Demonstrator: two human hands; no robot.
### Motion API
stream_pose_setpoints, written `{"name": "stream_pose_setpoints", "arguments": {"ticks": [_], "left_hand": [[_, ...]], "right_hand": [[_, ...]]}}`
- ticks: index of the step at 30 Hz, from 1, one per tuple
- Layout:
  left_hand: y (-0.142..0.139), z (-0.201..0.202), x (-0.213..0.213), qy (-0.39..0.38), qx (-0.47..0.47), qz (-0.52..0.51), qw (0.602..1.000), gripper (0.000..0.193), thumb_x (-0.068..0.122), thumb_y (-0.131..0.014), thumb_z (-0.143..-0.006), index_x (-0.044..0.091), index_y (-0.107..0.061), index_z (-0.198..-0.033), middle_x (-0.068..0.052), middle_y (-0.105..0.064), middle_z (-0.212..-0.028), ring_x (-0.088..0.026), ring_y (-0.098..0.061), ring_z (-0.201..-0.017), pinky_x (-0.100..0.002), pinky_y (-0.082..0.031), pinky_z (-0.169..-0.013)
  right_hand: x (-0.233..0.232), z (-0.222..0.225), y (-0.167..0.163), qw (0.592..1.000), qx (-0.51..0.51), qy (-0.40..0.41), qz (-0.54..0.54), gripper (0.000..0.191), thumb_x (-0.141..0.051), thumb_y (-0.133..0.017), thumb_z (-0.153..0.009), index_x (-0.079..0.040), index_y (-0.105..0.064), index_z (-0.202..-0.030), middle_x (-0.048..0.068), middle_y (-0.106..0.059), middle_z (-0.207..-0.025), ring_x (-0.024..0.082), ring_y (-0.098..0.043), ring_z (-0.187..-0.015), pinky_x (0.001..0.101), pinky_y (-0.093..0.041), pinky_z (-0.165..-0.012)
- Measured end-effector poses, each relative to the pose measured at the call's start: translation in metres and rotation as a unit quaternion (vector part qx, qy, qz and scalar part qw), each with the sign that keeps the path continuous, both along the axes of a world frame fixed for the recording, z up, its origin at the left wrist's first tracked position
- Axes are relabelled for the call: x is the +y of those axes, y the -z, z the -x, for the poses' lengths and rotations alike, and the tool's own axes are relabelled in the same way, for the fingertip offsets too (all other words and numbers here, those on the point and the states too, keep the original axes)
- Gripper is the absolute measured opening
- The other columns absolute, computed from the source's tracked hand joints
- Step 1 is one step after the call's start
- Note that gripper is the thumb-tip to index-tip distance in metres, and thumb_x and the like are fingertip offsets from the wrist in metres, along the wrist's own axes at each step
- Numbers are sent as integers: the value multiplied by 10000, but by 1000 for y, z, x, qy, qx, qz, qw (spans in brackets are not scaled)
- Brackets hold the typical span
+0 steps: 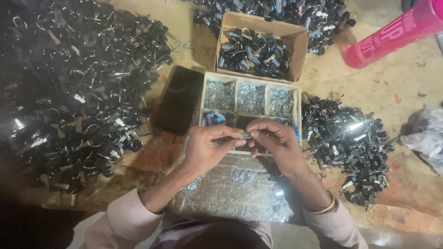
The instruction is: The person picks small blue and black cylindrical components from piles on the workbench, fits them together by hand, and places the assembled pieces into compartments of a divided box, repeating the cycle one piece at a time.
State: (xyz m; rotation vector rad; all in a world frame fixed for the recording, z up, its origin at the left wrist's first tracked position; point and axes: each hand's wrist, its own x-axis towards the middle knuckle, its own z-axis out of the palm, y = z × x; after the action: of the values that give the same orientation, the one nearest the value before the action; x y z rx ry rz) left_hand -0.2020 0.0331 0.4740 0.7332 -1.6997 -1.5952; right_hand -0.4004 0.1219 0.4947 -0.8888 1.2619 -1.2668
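Observation:
My left hand point(208, 146) and my right hand point(273, 141) meet over the near edge of a white compartment tray point(251, 84). Between their fingertips they pinch a small metal part point(245, 135). The tray's far compartments hold small silvery metal pieces point(250, 98); the near ones hold blue and dark parts point(213, 118), partly hidden by my hands. More silvery pieces point(240, 177) lie on a shiny sheet point(221, 196) under my wrists.
A cardboard box point(295, 37) of dark keyring parts stands behind the tray. Large heaps of black parts with rings lie left point(78, 87), right point(348, 145) and at the back point(286, 11). A black phone point(177, 99), a pink bottle point(392, 34) and a plastic bag point(427, 136) lie around.

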Motion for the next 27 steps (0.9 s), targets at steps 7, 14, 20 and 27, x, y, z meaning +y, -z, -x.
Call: {"name": "stream_pose_setpoints", "arguments": {"ticks": [7, 14, 20, 27], "left_hand": [[-3, 0, 0, -5, -18, 26, 999, 161, 45, -824, -836, 4, -789, -988, -99, -814, -1000, -132, -789, -912, -263, -659, -797], [-3, 1, 0, -20, -2, -15, 1000, 155, 48, -815, -852, -2, -782, -995, -100, -816, -998, -123, -783, -896, -251, -650, -772], [-2, 0, 1, -14, 42, -47, 998, 135, 18, -793, -870, -6, -767, -1001, -95, -809, -1054, -116, -769, -952, -247, -640, -805], [-11, -1, 3, -18, 71, -38, 997, 153, 1, -800, -880, -8, -756, -1026, -93, -798, -1034, -114, -755, -928, -242, -620, -794]], "right_hand": [[-2, -2, 0, 997, 58, -15, 49, 171, 72, -644, -953, 57, -720, -1105, 107, -650, -1184, 158, -709, -917, 320, -663, -737], [-4, 6, -26, 943, 324, -65, 49, 378, 72, -629, -857, -57, -745, -1192, 104, -718, -1213, 232, -724, -947, 343, -594, -753], [5, 11, -54, 812, 564, 1, 154, 399, -12, -718, -866, -82, -724, -1258, 132, -708, -1180, 331, -665, -1027, 398, -539, -896], [68, 15, -70, 806, 586, 16, 83, 206, -133, -827, -768, -101, -774, -965, 56, -740, -871, 251, -650, -804, 370, -532, -706]]}}
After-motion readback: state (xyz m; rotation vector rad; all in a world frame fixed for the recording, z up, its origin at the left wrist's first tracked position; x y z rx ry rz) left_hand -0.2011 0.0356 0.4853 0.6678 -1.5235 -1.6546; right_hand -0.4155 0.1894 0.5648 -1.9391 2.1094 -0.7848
